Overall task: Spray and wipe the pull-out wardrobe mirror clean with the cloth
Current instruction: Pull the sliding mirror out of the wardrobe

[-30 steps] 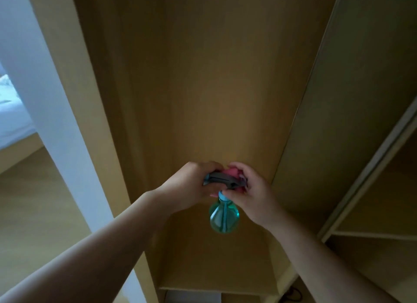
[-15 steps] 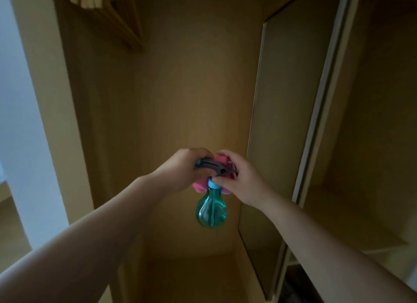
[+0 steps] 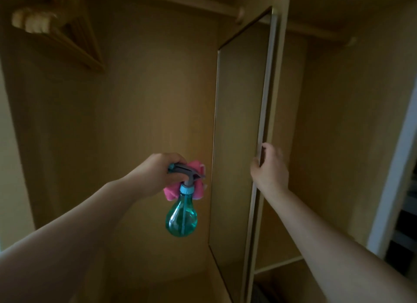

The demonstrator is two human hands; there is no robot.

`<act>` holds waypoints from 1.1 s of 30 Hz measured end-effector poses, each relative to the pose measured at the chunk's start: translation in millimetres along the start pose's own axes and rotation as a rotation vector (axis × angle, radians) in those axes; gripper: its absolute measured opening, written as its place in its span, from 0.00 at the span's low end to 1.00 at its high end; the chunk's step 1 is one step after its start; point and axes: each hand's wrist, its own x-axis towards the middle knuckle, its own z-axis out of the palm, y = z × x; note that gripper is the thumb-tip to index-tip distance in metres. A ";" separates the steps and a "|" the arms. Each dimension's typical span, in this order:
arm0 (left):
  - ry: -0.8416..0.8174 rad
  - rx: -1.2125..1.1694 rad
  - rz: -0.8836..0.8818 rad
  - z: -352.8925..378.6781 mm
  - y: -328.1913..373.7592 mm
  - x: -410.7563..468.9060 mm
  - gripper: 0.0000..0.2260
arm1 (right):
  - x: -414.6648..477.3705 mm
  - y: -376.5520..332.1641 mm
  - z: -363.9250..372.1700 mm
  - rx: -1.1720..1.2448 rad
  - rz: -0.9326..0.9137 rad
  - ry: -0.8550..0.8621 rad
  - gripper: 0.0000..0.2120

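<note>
I'm watching my left hand (image 3: 158, 174) gripping the grey head of the bottle (image 3: 181, 217), its fingers curling round it, with the pink cloth (image 3: 171, 193) bunching between palm and trigger. The teal body of the bottle is hanging below the hand, neck up.

My right hand (image 3: 269, 167) is clutching the front edge of the mirror (image 3: 239, 133), with the fingers wrapping round its pale frame. The mirror is standing upright inside the wardrobe (image 3: 146, 99), lying flat along the partition between the left bay and the right one, with the glass facing left towards the bottle. Bottle and mirror are sitting near each other without touching.

Wooden hangers (image 3: 67, 36) are hanging, blurred, at the upper left. A shelf (image 3: 279, 263) is showing low in the right bay, behind my right forearm.
</note>
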 end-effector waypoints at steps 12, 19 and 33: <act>-0.021 -0.015 0.008 22.2 9.7 15.3 0.06 | 25.4 24.2 24.8 0.126 0.130 -0.218 0.22; -0.024 -0.037 0.014 28.0 9.6 10.7 0.07 | 15.2 32.0 16.3 0.123 0.157 -0.252 0.25; -0.139 -0.109 0.060 22.4 11.7 -17.2 0.07 | -48.9 21.0 -50.7 0.003 0.243 -0.099 0.28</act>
